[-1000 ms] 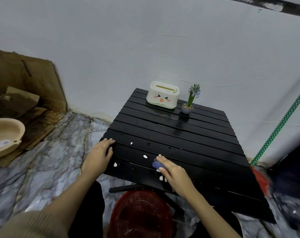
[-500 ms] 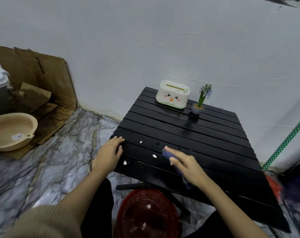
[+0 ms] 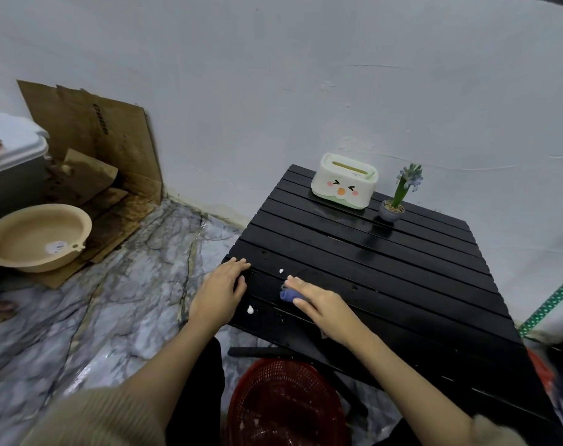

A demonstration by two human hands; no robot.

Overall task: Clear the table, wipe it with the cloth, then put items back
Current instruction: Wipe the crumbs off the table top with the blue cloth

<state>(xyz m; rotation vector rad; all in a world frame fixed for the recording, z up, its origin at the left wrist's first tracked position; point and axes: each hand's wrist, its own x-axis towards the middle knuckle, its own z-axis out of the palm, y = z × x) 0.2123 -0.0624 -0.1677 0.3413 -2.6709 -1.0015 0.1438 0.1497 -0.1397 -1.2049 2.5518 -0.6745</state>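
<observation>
Wiping cloth pinned flat near the tabletop's near-left corner

Showing only as a small blue-purple wad, the cloth [image 3: 287,295] pokes out from under the right hand [image 3: 322,304]; most of it is hidden beneath the palm and fingers. It lies on the black slatted tabletop [image 3: 402,272], close to the near-left corner, with one white crumb [image 3: 281,271] just beyond it and another white crumb [image 3: 250,309] just to its left. The right hand's grip is a flat press: fingers extended and together, pointing left and away, palm down on the cloth, not curled around it. The forearm runs back toward the lower right. The left hand [image 3: 220,292] rests open and palm down on the tabletop's left edge, fingers spread over the corner slats, grasping nothing. At the far side stand a white tissue box [image 3: 344,180] with a cartoon face and a small potted hyacinth [image 3: 399,194]. A red mesh basket [image 3: 283,403] sits on the floor below the near edge.
</observation>
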